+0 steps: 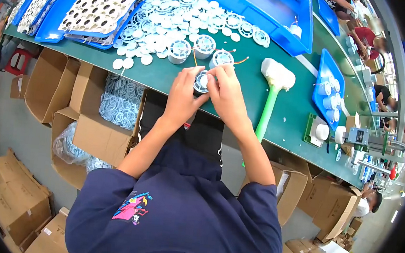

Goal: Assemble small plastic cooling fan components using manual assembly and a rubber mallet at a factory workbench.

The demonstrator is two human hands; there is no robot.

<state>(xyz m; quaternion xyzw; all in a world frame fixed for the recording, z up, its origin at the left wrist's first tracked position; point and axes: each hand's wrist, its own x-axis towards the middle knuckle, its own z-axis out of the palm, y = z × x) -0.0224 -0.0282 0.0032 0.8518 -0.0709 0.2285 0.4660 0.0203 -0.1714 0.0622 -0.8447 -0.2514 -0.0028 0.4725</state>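
At the bench's near edge, my left hand (185, 92) wraps the side of a small round housing (201, 81) with a pale, spoked top and a dark lower part. My right hand (225, 93) closes on the same housing from the other side, fingertips on its top. Just beyond stand three similar white round housings (179, 50), with thin orange wires by some of them. Right of my hands lies a mallet (270, 95) with a green handle and a white wrapped head. Loose white discs and rings (173, 22) are heaped behind the housings.
A blue bin (270, 17) stands at the back, and a blue tray (330, 89) with white parts lies right. Further right is a bench press (360, 136). Stacked moulded trays (104, 4) fill the back left. Open cardboard boxes (100, 137) sit below the green bench (158, 77). Other people work beyond.
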